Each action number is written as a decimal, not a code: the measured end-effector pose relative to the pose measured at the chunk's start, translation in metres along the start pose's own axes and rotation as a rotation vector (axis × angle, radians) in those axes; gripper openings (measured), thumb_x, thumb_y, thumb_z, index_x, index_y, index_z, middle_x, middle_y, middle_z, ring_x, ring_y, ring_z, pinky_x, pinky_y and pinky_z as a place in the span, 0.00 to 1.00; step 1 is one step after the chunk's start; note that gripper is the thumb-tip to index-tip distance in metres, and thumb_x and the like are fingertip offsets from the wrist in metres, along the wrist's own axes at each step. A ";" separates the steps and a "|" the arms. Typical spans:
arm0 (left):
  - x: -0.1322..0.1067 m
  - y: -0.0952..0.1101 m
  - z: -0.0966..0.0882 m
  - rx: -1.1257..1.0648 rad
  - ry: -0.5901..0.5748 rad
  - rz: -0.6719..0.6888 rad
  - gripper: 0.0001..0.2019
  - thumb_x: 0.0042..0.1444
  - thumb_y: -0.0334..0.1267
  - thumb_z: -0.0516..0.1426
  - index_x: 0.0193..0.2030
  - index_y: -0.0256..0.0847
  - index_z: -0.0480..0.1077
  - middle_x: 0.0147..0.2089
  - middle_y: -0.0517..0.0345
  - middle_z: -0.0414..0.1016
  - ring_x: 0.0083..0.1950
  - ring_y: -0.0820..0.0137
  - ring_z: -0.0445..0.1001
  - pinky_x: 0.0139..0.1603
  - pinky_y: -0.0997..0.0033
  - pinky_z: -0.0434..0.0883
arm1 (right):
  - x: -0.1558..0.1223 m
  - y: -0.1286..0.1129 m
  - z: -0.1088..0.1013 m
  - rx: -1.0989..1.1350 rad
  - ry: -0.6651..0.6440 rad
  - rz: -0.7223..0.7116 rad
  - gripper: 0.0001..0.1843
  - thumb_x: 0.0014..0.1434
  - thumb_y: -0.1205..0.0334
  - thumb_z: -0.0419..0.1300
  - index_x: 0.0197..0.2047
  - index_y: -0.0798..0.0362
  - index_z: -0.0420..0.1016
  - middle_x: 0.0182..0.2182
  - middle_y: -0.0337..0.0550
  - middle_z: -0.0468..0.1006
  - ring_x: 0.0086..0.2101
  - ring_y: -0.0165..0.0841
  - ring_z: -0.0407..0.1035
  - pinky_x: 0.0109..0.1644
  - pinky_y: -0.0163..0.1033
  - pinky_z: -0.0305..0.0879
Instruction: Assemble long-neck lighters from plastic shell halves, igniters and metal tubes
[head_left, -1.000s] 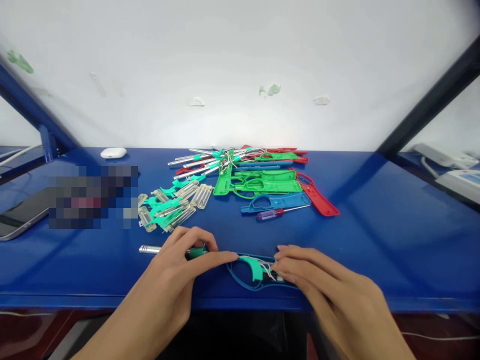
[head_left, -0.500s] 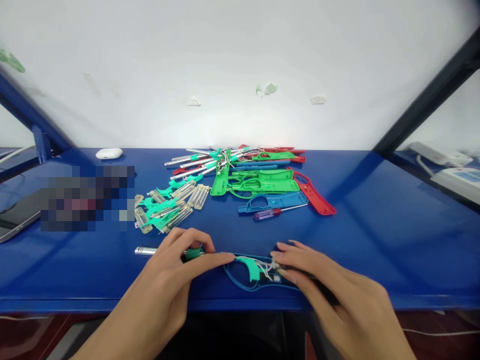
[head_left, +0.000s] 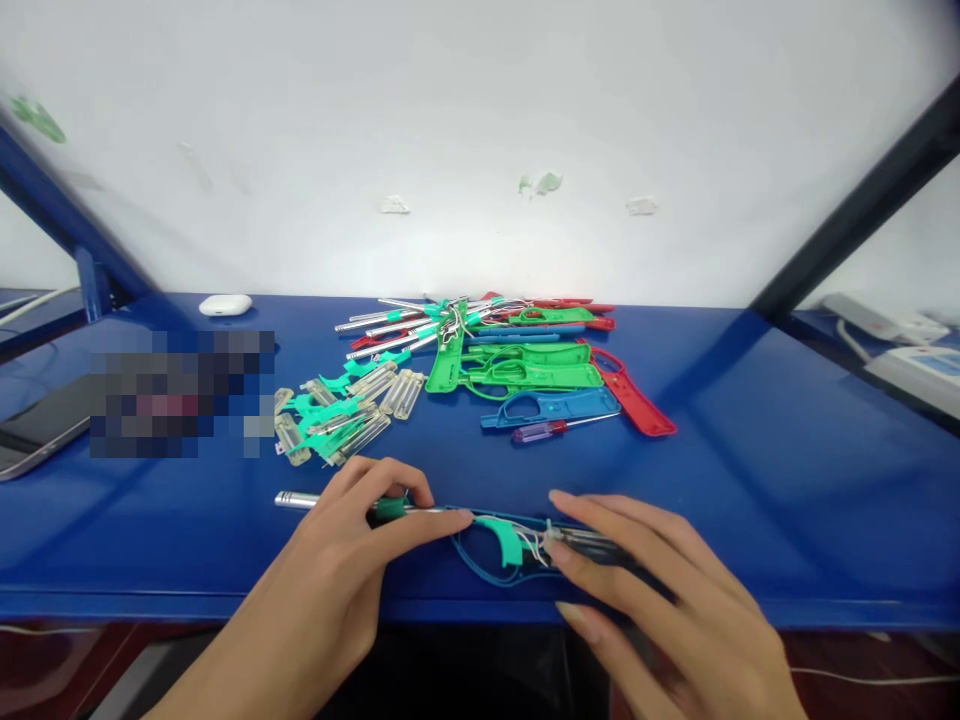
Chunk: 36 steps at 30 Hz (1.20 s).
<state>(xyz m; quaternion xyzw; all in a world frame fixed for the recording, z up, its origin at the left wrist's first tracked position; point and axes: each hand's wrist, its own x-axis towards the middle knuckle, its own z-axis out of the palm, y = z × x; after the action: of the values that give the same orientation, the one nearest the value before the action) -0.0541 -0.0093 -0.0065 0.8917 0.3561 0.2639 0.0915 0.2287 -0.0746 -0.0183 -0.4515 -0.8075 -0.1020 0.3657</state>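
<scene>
Low in the frame, near the front edge of the blue bench point(head_left: 750, 450), the person's two hands meet over one small assembly. The left hand point(head_left: 352, 570), lower left of centre, has its thumb and curled fingers pinched on a metal rod point(head_left: 300, 499) at its green collar, while the forefinger stretches out to the right along the rod. The rod's bare silver end sticks out to the left of the hand.

Just right of that forefinger lies a blue shell point(head_left: 474, 562), flat on the bench, with a green trigger point(head_left: 510, 538) and thin white wires point(head_left: 534, 545) in it. The right hand point(head_left: 660, 590) lies over the shell's right end, fingers long and close together on top and the thumb apart below them; I cannot tell whether they grip it.

Further up, mid-frame, a purple-handled screwdriver point(head_left: 540, 431) lies in front of a heap of shells point(head_left: 525, 365) in green, blue and red. To the heap's left is a cluster of clear tubes point(head_left: 360, 415). A white earbud case point(head_left: 225, 305) sits upper left, and a phone point(head_left: 37, 435) lies at the left edge.
</scene>
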 end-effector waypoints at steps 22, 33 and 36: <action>-0.002 0.002 -0.002 0.009 -0.045 -0.009 0.37 0.64 0.16 0.45 0.67 0.61 0.71 0.56 0.56 0.70 0.53 0.65 0.70 0.55 0.64 0.70 | -0.001 0.002 -0.001 0.032 -0.028 0.026 0.13 0.74 0.62 0.57 0.55 0.46 0.81 0.46 0.40 0.85 0.45 0.35 0.78 0.51 0.40 0.73; -0.002 0.000 0.001 0.000 -0.011 0.030 0.39 0.62 0.15 0.44 0.67 0.62 0.71 0.54 0.57 0.69 0.50 0.65 0.68 0.52 0.65 0.71 | 0.000 0.002 0.001 0.039 -0.023 0.000 0.13 0.75 0.61 0.57 0.55 0.49 0.82 0.46 0.40 0.85 0.46 0.34 0.76 0.53 0.38 0.72; -0.001 -0.001 0.003 -0.009 -0.002 0.037 0.38 0.62 0.14 0.44 0.67 0.61 0.71 0.54 0.56 0.69 0.50 0.64 0.67 0.50 0.65 0.71 | -0.001 0.003 0.001 0.042 -0.021 -0.004 0.13 0.75 0.62 0.57 0.56 0.48 0.81 0.47 0.39 0.85 0.48 0.35 0.76 0.57 0.39 0.69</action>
<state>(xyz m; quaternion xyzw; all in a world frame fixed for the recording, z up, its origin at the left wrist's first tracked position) -0.0539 -0.0091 -0.0096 0.8980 0.3385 0.2662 0.0908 0.2307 -0.0727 -0.0203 -0.4431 -0.8141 -0.0811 0.3666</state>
